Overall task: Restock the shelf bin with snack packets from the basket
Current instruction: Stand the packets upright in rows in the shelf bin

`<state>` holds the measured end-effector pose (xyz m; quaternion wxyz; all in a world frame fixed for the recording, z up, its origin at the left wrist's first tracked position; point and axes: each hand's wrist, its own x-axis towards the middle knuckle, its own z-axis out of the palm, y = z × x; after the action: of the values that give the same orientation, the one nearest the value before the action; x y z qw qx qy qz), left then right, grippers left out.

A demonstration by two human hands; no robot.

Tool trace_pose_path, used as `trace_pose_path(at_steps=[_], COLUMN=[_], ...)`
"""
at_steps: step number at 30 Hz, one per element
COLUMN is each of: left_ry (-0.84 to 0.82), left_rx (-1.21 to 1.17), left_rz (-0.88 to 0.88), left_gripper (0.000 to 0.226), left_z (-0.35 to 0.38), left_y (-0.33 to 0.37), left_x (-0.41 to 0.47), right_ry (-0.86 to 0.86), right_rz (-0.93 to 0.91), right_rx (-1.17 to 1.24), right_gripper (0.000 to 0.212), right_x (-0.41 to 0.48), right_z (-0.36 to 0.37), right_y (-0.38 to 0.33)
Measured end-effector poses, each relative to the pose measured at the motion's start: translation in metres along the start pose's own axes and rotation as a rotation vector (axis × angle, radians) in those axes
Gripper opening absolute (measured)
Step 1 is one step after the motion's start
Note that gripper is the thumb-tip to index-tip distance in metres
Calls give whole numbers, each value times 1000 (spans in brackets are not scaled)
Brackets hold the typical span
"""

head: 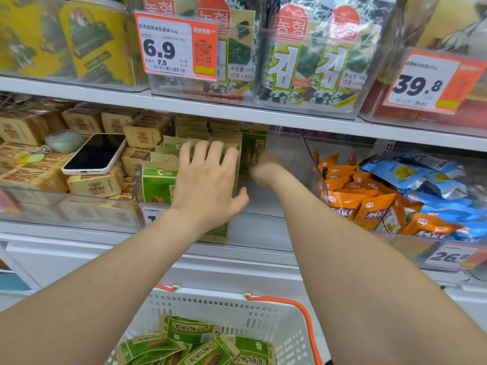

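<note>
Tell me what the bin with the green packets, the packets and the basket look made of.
Shelf bin: clear glossy rigid plastic, maybe acrylic; what's behind shows through its wall. Green packets: matte paper-like film, tan kraft edges; lining cannot be told. Basket: white moulded plastic, slotted walls, orange handle.

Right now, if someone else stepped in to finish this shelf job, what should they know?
Left hand: open, fingers flat across the row of green-and-brown paper snack packets standing in the clear plastic shelf bin.
Right hand: deep in the bin, touching an upright green packet at the back; its grip is too blurred to judge.
Done: the bin's left side is filled; its right side is bare.
Left: several loose green packets lie in the white plastic basket with orange handles below the shelf.
</note>
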<state>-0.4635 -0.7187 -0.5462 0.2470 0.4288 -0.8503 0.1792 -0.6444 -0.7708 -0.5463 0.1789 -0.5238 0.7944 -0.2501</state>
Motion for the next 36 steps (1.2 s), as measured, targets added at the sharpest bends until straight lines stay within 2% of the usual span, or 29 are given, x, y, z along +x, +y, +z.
trace_pose_path(at_steps=[3,7,10,12,14,16,17,20,24,26,28,31,33,36], left_ry=[34,159,237,225,36,-303,-438,-744,-1178,-1299,-1351,-1436,-1503,-1598], left_rx=[-178,-299,-316,-260,-261,-259,-207,-50,-5,-12,6,58,70,66], left_rz=[31,112,198,220,138,15,16,146,254,284,298,348,423,539], left_gripper=[61,53,27,16,20,22,22,24,29,26,21,18,41,82], left_z=[-10,-23,-36,-43,-49,-49,-46,-27,0,13,27,43,52,59], left_y=[-1,-1,6,11,17,24,28,39,56,66,73,77,78,80], left_x=[-5,-17,-30,-39,-51,-68,-79,-116,-161,-183,-208,-246,-271,-299], right_ry=[-58,52,181,255,294,272,236,84,-93,-140,-171,-396,-613,-808], right_rz=[-91,-191,-326,-389,-400,-394,-402,-406,-336,-266,-197,-93,-31,6], right_rx=[-235,-448,-503,-520,-512,-527,-548,-606,-640,-606,-574,-546,-501,-445], right_gripper=[56,35,27,22,21,22,23,24,24,24,27,18,7,10], right_x=[-30,-78,-113,-135,-159,-185,-197,-229,-263,-274,-284,-302,-313,-322], right_z=[-10,-17,-22,-28,-31,-30,-25,-1,41,60,78,107,126,145], right_y=[1,2,-1,-3,-1,4,8,23,58,78,98,124,138,149])
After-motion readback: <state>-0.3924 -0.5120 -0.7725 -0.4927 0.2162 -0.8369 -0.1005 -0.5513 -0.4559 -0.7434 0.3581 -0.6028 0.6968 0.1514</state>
